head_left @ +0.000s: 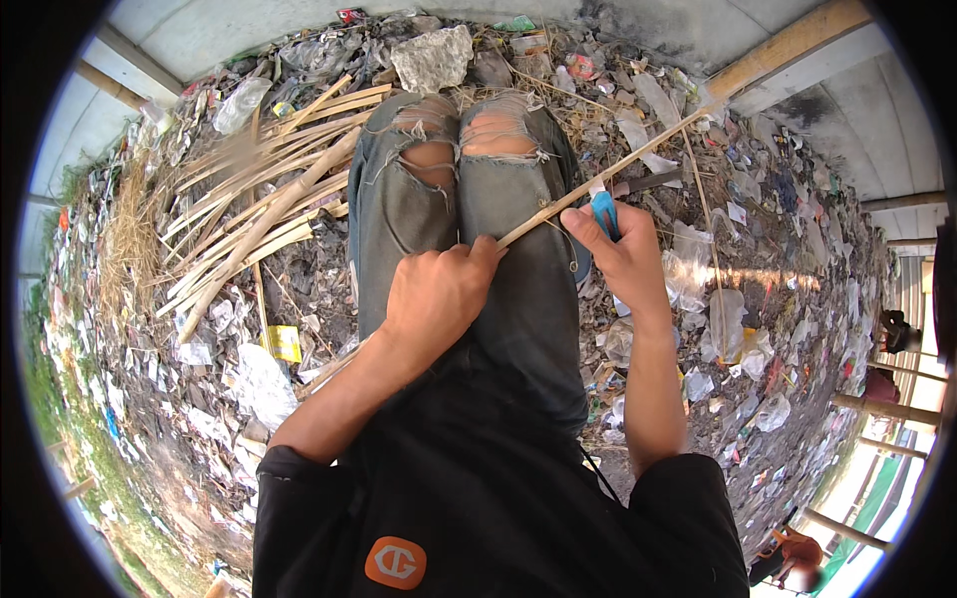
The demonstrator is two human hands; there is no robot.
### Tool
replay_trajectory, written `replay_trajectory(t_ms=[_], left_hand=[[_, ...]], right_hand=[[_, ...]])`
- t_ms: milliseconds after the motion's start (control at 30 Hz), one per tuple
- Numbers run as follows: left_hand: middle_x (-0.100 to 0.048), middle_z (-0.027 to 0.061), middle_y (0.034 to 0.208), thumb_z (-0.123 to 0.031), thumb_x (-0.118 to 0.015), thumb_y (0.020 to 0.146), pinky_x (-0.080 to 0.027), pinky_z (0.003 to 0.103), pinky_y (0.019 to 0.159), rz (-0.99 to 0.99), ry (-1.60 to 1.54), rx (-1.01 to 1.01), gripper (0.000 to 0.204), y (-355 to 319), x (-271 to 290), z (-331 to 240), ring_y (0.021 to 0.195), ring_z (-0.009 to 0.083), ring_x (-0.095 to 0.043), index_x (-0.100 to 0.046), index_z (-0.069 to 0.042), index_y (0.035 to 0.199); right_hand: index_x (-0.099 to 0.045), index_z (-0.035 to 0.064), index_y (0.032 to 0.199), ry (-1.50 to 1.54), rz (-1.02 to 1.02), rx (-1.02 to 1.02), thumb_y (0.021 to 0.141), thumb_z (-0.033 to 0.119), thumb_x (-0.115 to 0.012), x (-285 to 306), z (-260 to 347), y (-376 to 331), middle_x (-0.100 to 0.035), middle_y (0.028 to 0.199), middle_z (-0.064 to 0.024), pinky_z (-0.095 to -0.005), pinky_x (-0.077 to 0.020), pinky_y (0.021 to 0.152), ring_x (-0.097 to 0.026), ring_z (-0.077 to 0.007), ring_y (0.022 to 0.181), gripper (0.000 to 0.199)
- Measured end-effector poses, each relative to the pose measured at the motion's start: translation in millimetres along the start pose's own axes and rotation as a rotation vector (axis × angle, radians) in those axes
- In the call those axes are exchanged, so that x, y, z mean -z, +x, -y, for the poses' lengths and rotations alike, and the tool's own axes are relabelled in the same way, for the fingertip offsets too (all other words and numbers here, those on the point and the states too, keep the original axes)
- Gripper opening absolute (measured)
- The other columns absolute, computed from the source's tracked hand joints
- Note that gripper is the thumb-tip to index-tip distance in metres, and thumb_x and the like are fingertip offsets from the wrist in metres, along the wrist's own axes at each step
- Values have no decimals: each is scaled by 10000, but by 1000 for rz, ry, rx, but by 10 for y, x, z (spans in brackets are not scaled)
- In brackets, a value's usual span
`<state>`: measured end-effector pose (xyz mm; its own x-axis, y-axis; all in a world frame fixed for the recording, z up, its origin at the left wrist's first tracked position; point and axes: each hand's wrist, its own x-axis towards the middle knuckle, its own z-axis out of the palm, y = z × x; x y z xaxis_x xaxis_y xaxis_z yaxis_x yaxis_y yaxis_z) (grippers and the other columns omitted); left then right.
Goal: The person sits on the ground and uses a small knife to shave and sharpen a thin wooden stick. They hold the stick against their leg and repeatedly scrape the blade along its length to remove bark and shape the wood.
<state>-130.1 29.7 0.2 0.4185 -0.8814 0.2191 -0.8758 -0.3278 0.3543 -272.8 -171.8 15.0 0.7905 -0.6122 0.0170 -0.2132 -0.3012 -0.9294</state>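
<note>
I sit with my legs in torn grey jeans (pixel 399 199) stretched out ahead. My left hand (pixel 439 294) rests on my thigh and pinches the near end of a long thin bamboo strip (pixel 618 169) that slants up to the right. My right hand (pixel 618 249) grips a knife with a blue handle (pixel 604 211); its dark blade (pixel 648 182) lies against the strip just right of my knees.
A heap of split bamboo strips and poles (pixel 259 199) lies on the ground to the left of my legs. Plastic bags, wrappers and litter (pixel 728 319) cover the ground all around. A thick bamboo pole (pixel 788 45) runs at the upper right. Another person (pixel 797 558) is at the lower right edge.
</note>
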Motion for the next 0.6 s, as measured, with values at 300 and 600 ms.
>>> replay_trajectory(t_ms=[300,600], left_hand=[[-693,101,687,-294,-666,1041,-543,488,539,39,-14,6,206,10,35,35,617,360,-702,-640,-99,978],[-690,101,683,-297,-669,1040,-537,496,527,10,-3,35,213,-14,18,-28,609,366,-698,-634,-96,978]], right_hand=[[-708,4,835,-10,340,49,971,256,-819,-27,160,53,-583,653,35,-280,-397,578,-503,-42,633,307],[-649,-17,885,-302,-240,-21,1099,445,-606,-87,-11,24,-558,627,-138,-408,-431,584,-499,-276,561,510]])
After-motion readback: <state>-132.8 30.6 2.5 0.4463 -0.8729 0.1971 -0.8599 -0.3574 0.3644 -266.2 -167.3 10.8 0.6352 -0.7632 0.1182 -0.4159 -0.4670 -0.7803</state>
